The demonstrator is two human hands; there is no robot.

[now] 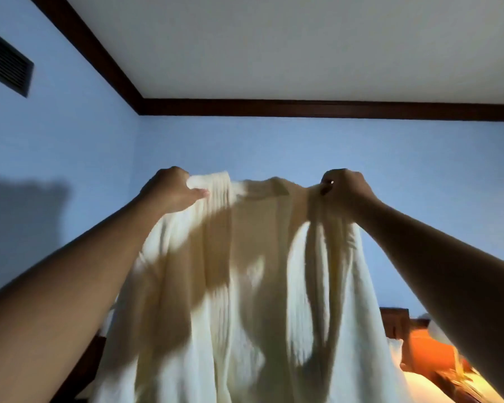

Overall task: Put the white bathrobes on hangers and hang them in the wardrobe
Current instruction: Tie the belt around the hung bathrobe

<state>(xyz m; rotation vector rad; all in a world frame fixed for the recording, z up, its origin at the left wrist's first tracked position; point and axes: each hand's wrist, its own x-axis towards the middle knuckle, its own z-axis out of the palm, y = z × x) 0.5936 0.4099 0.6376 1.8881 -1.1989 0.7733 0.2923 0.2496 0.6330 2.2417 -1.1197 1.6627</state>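
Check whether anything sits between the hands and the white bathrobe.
Nothing does: the left hand and right hand both grip the bathrobe at its top edge. No hanger or wardrobe is in view.

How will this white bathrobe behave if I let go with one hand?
Probably floppy: the white bathrobe sags between the left hand and right hand and hangs in long folds. It would likely slump sideways if one hand lets go. Its ribbed cloth looks grippy, not slippery.

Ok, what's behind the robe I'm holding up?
A blue wall shows above the robe, and a wooden post and orange glow beside it at lower right. Whatever is directly behind the cloth is covered.
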